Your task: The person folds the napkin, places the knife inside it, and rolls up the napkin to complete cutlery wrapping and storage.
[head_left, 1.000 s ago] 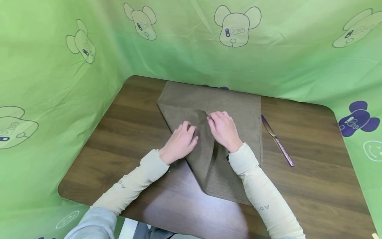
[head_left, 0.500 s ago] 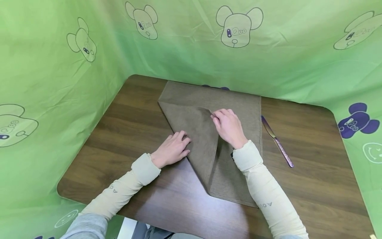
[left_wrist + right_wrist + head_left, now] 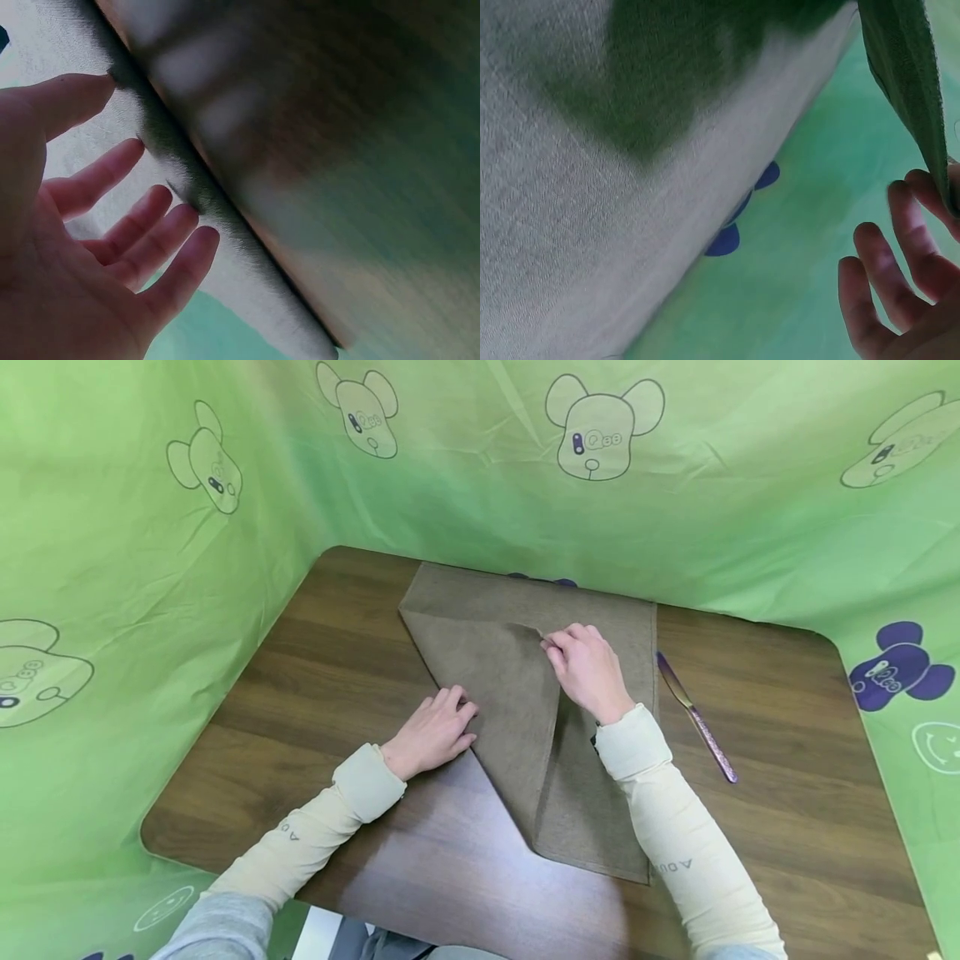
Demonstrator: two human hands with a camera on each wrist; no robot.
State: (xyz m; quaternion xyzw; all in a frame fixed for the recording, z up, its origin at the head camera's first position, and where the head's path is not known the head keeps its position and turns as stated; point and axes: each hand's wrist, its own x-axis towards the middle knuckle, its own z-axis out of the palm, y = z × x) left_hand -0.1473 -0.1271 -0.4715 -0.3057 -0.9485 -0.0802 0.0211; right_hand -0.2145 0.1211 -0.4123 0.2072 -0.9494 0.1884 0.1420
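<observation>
A brown cloth napkin (image 3: 491,685) lies on the table, its left corner turned over toward the right as a flap. My right hand (image 3: 588,672) pinches the tip of that flap and holds it raised; in the right wrist view the napkin's corner (image 3: 911,75) hangs from the thumb and index finger while the other fingers stay loose. My left hand (image 3: 429,732) rests at the diagonal fold on the left side. In the left wrist view its fingertips (image 3: 202,240) touch the napkin along the folded edge, with the fingers slightly bent and spread.
To the napkin's right lies a table knife (image 3: 697,718) with a purple patterned handle. The dark wooden table (image 3: 300,693) has rounded corners. Green printed fabric (image 3: 465,460) hangs around its back and sides.
My right hand has drawn the flap's tip rightward and slightly away, widening the fold. My left hand has moved from the flap down and left to the folded edge.
</observation>
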